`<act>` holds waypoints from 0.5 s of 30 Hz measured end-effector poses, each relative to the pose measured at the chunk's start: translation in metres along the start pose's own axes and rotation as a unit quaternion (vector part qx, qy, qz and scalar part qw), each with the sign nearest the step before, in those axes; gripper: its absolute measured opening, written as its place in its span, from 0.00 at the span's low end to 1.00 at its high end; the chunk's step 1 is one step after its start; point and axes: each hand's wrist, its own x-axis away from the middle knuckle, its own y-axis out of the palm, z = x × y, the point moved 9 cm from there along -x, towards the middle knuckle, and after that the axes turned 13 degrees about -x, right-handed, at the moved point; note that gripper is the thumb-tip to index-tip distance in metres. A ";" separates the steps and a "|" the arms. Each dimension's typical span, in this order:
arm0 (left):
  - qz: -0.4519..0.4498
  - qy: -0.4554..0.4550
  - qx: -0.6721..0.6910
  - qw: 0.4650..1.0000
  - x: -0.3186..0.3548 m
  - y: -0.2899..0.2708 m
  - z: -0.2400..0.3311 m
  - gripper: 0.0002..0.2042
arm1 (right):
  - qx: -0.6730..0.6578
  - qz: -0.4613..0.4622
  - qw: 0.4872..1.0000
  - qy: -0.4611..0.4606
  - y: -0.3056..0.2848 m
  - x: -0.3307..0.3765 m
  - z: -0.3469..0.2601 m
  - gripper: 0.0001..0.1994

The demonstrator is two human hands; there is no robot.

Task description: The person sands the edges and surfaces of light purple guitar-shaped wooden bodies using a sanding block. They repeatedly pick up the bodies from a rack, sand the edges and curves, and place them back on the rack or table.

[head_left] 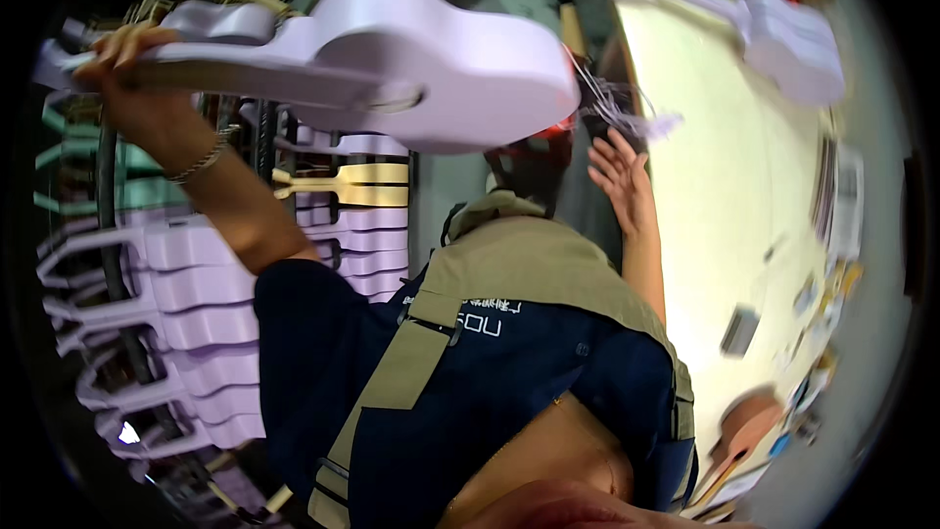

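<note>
My left hand [132,64] is closed round the neck of a lilac ukulele [460,69], near its head end. The ukulele is held up sideways, its body reaching to the right across my front and its sound hole partly in view. My right hand [624,176] is raised beside the table edge, fingers apart and holding nothing. Just beyond its fingertips is a blurred tangle of thin pale strands with a lilac piece [651,125]; whether they touch I cannot tell. A red object [534,147] shows partly beneath the ukulele's body end.
Racks of lilac ukuleles [211,309] stand on my left, with green ones [147,196] and a yellow one [367,184] among them. On the pale table [725,206] at right lie another lilac ukulele [793,44], a small grey block [740,331] and a brown instrument [752,418].
</note>
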 end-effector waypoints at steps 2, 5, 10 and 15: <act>0.136 0.058 -0.115 0.982 0.003 0.016 -0.079 0.12 | -0.021 0.005 0.999 -0.050 -0.011 0.027 -0.017 0.38; 0.163 -0.012 -0.114 0.980 0.014 0.037 -0.181 0.14 | -0.051 0.065 0.985 -0.151 -0.043 0.067 -0.039 0.39; 0.147 -0.122 0.005 0.982 0.025 0.083 -0.292 0.11 | -0.119 0.234 0.927 -0.268 -0.125 0.143 -0.056 0.33; 0.136 -0.151 -0.005 0.979 0.031 0.117 -0.333 0.10 | -0.238 0.308 0.878 -0.279 -0.142 0.178 -0.051 0.35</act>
